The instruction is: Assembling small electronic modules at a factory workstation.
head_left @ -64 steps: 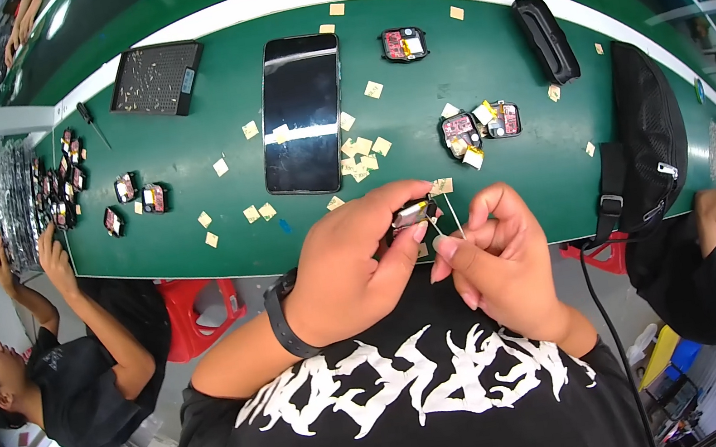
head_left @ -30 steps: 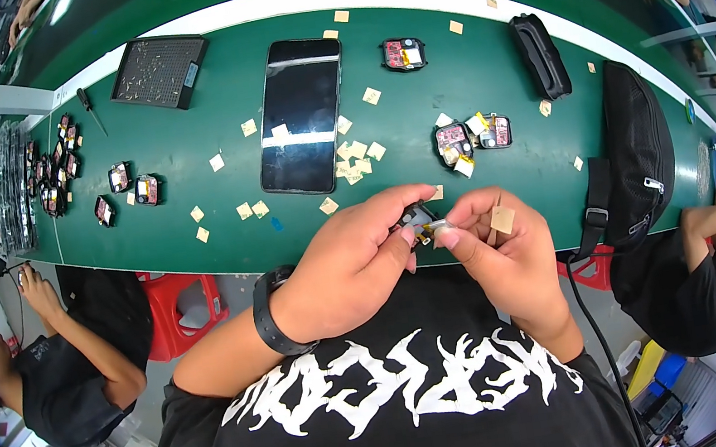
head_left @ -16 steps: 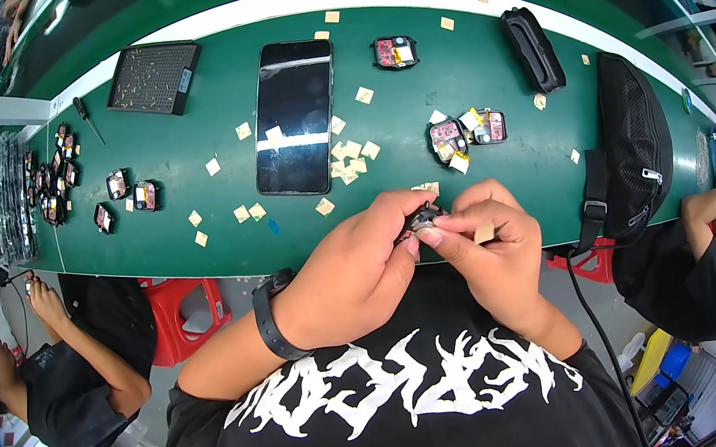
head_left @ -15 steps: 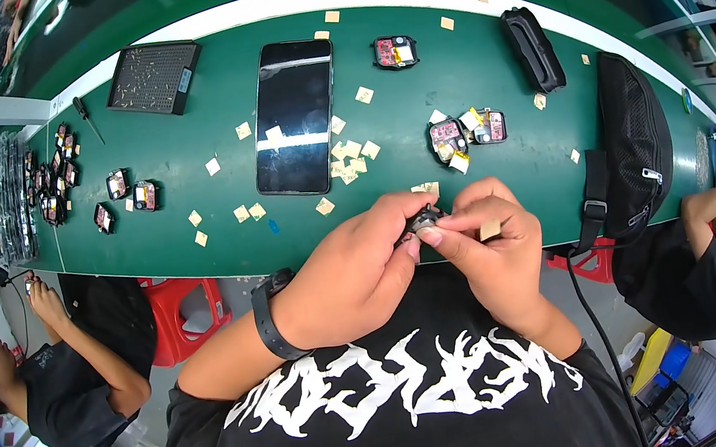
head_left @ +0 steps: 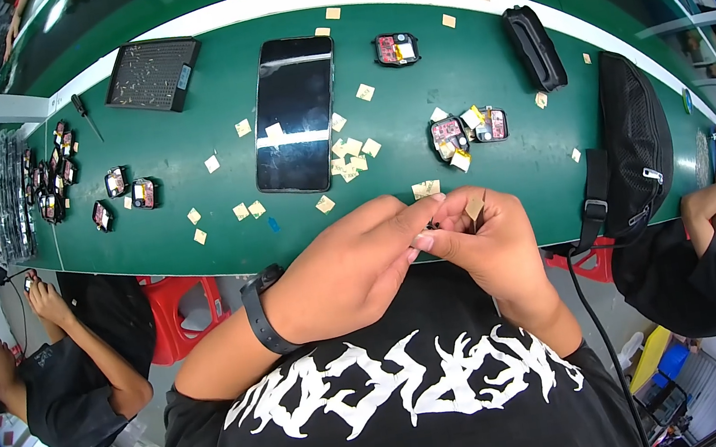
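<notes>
My left hand and my right hand meet at the table's near edge, both closed around a small dark watch case. Fingers cover nearly all of it; only a dark sliver shows. A tan paper square sits at the fingers of my right hand. Just beyond the fingertips lie more tan squares. Ahead to the right, open black watch cases show red circuit boards and yellow-taped parts. Another open watch case lies farther back.
A black phone lies left of centre among scattered paper squares. Farther left are a black tray, a screwdriver and several watch cases. At right are a black case and a black bag. People sit on both sides.
My hands have turned slightly inward around the watch case, so less of it shows. The tan square at my right fingers has shifted up and left.
</notes>
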The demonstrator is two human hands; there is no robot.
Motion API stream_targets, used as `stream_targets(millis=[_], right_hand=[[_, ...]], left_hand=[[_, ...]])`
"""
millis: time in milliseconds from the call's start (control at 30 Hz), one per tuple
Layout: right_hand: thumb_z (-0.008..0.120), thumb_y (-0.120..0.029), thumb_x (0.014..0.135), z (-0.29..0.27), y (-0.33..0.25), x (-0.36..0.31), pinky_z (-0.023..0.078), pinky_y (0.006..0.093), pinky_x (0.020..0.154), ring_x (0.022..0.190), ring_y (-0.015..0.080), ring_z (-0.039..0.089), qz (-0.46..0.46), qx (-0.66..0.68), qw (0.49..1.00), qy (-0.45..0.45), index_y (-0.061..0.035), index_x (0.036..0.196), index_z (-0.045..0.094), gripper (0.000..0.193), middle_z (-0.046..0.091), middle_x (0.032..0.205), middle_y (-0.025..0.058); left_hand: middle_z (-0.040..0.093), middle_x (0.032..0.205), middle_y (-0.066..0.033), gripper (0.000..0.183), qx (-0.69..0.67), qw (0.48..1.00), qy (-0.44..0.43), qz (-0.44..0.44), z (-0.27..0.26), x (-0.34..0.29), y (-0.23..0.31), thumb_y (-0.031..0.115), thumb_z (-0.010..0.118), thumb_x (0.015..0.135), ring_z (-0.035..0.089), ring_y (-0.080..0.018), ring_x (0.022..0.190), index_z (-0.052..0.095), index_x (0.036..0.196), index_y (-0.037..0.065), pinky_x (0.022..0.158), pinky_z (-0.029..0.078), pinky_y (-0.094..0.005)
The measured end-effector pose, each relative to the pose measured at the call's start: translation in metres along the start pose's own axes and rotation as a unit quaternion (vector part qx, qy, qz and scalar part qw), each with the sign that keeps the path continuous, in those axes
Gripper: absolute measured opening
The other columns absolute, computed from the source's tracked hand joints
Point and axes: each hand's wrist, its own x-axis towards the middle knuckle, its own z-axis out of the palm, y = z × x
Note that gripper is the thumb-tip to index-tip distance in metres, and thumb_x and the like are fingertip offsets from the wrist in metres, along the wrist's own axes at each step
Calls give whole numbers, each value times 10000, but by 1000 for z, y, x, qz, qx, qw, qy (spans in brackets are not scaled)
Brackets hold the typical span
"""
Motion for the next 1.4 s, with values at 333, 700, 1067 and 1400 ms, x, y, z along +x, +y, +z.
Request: stream_targets(millis=[333, 700, 1067, 1400], right_hand=[[768, -75, 917, 2, 0, -2, 396, 217, 551, 632, 5, 471, 8, -25, 1000, 6, 28, 945, 701, 126, 609, 743, -41], [756, -88, 919, 4, -3, -6, 387, 243, 541, 591, 32, 468, -139, -212, 967, -20, 22, 993, 712, 140, 605, 763, 8], [810, 24, 789, -31, -9, 8, 449, 239, 549, 695, 116, 599, -286, -385, 867, 136, -28, 1183, 684, 417, 663, 1164, 105], [776, -59, 806, -31, -15, 40, 588, 406, 796, 1004, 338, 711, -317, -599, 733, 57, -110, 1200, 684, 408, 617, 1391, 89]], left_hand=[[696, 1110, -177, 459, -64, 992, 27, -106, 4, -4, 0, -13, 611, 934, 691, -306, 922, 550, 1389, -26, 819, 544, -354], [700, 1073, -160, 488, -21, 999, 14, -39, 2, -7, -2, 1, 606, 938, 695, -281, 881, 521, 1418, -31, 785, 540, -352], [674, 894, -106, 628, -142, 982, -16, -121, -31, -10, 20, -21, 524, 863, 629, -199, 718, 476, 1489, -23, 711, 495, -299], [682, 1090, -184, 429, 41, 979, 140, -141, -45, -45, 3, 3, 604, 949, 689, -276, 884, 528, 1371, -9, 814, 540, -343]])
